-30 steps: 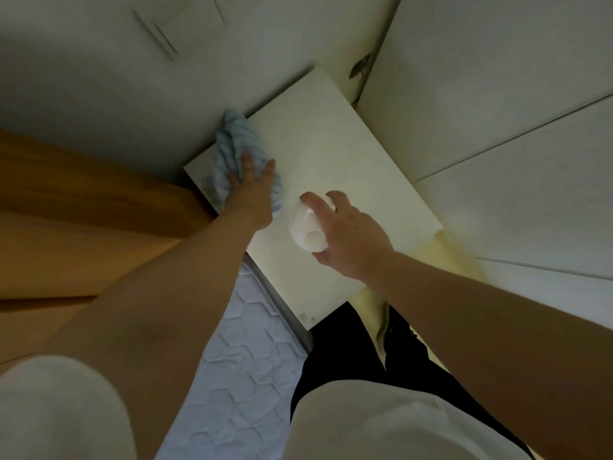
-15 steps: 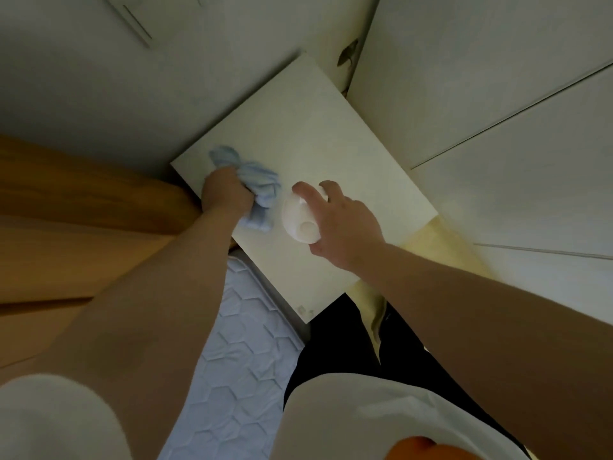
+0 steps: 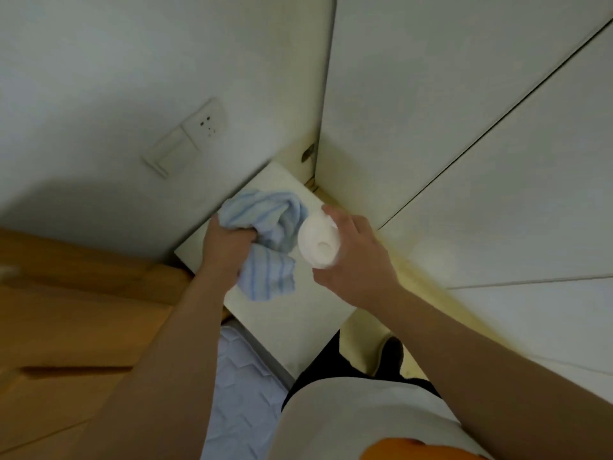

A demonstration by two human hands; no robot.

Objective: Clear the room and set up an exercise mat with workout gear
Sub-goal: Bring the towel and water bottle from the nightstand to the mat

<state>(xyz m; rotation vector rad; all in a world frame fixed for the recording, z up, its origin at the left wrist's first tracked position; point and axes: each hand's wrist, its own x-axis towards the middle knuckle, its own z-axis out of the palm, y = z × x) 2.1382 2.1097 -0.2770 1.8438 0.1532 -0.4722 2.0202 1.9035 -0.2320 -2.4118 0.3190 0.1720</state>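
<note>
My left hand grips a bunched light blue striped cloth just above the white top of a small bedside cabinet. Part of the cloth hangs down below my fist. My right hand holds a white round container up off the cabinet, its bottom turned toward me. The container sits right beside the cloth. The far corner of the cabinet top is hidden behind the cloth and the container.
A wooden headboard and a quilted mattress lie to the left of the cabinet. White wardrobe doors stand to the right. A wall socket and switch sit on the wall behind. Yellowish floor shows by my legs.
My left hand went from pressing the cloth flat on the cabinet top to bunching it up and lifting it. The right hand kept holding the container. The view tilted upward.
</note>
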